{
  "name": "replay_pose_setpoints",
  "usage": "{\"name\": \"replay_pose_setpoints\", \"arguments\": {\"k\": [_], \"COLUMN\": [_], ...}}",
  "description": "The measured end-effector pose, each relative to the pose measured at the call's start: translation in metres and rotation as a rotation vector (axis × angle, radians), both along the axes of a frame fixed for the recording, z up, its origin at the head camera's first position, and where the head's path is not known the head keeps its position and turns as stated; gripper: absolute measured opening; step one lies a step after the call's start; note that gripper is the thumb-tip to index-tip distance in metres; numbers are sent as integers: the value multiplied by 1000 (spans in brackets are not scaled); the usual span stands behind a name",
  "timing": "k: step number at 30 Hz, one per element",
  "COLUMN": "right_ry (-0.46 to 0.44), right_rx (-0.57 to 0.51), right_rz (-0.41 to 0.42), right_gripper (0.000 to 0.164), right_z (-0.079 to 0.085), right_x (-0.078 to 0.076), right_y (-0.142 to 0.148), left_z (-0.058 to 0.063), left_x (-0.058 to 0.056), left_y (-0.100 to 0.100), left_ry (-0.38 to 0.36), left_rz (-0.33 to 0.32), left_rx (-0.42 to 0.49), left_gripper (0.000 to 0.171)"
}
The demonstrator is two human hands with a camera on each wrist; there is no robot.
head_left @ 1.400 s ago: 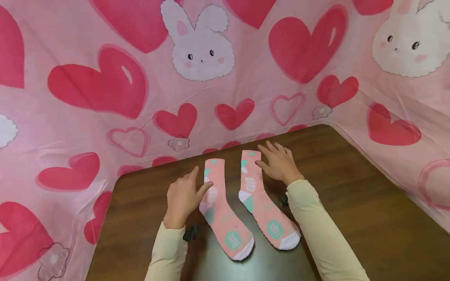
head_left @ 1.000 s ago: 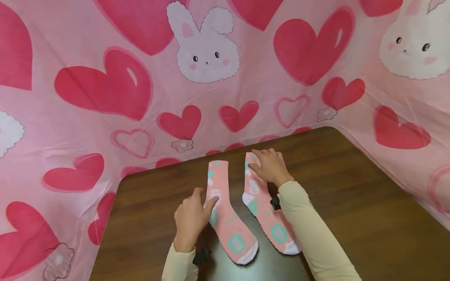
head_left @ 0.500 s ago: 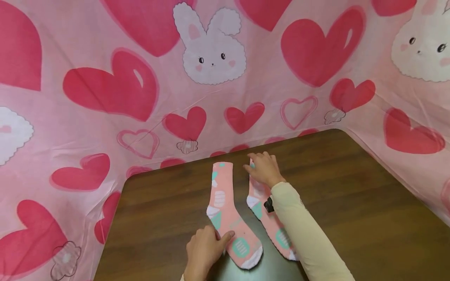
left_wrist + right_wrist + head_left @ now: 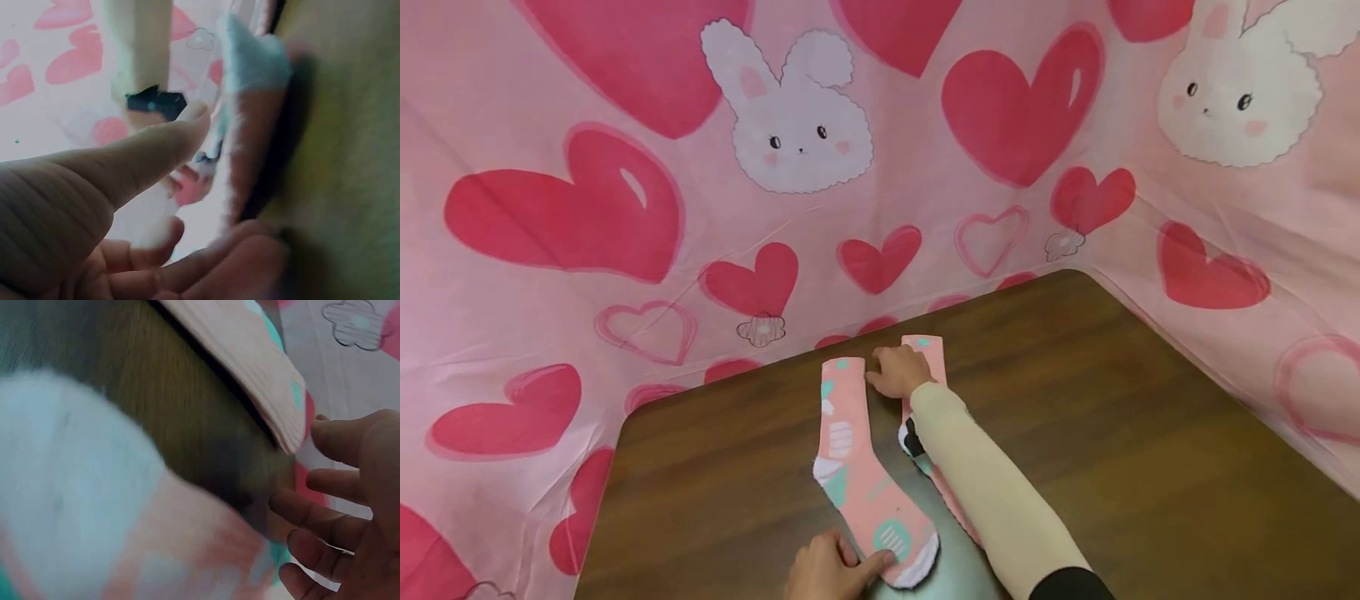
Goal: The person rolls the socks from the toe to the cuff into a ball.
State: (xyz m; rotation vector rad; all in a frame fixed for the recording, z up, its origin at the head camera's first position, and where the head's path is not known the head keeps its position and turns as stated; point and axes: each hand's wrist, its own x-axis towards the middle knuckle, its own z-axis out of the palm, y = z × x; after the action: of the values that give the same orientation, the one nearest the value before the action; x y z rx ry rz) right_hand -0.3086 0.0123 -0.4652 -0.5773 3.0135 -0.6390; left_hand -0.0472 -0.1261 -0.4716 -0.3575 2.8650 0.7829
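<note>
Two pink socks with white toes and heels and mint patches lie flat, side by side. At the toe end of the left sock [image 4: 850,392] is my left hand [image 4: 831,567], its thumb over the sock's edge. In the left wrist view, thumb [image 4: 150,156] and fingers stay apart around the sock's side. My right hand [image 4: 898,371] hovers over the right sock [image 4: 936,360], its fingertips close to the left sock's cuff. Its fingers are spread and hold nothing in the right wrist view. My right forearm hides much of the right sock.
The socks lie on a dark wooden table [image 4: 1112,433] with rounded corners. A pink cloth [image 4: 910,183] printed with hearts and rabbits hangs behind and along the sides. A small black device [image 4: 913,437] sits at my right wrist.
My left hand has slid down along the left sock to its toe. My right hand has crossed leftward over the right sock's cuff toward the left sock. Both socks stay flat.
</note>
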Motion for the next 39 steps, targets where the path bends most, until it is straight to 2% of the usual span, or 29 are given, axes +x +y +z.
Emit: {"name": "replay_pose_setpoints", "arguments": {"k": [3,10,14,18,22,24,27,31,34,37,39], "right_ry": [-36,-58,-156,-237,-219,-202,-192,-208,-173,-112,-87], "right_rx": [2,19,55,60,41,38,29,27,30,-13,-60], "right_rz": [11,-5,17,19,-17,-43,-85,-88,-89,-109,-120], "right_gripper": [34,39,49,54,51,44,42,50,36,19,12], "right_z": [-1,-2,5,4,-1,-4,-6,-9,-9,-6,-3], "right_x": [-2,-4,-3,-1,-2,-3,-4,-6,-6,-7,-7], "right_y": [-15,-32,-40,-45,-46,-47,-44,-44,-45,-45,-44], "left_z": [-6,-12,-15,-19,-21,-21,-21,-24,-27,-27,-27], "left_x": [1,0,-1,0,1,1,3,6,5,4,5], "left_y": [-1,2,3,4,4,3,2,-1,-2,-3,-4], "left_ry": [32,124,150,164,179,181,184,168,136,117,119], "left_rz": [-13,54,80,120,172,185,182,165,140,119,102], "left_rx": [66,166,222,272,377,413,439,485,600,725,764], "left_gripper": [57,53,48,46,43,41,42,47,53,56,57]}}
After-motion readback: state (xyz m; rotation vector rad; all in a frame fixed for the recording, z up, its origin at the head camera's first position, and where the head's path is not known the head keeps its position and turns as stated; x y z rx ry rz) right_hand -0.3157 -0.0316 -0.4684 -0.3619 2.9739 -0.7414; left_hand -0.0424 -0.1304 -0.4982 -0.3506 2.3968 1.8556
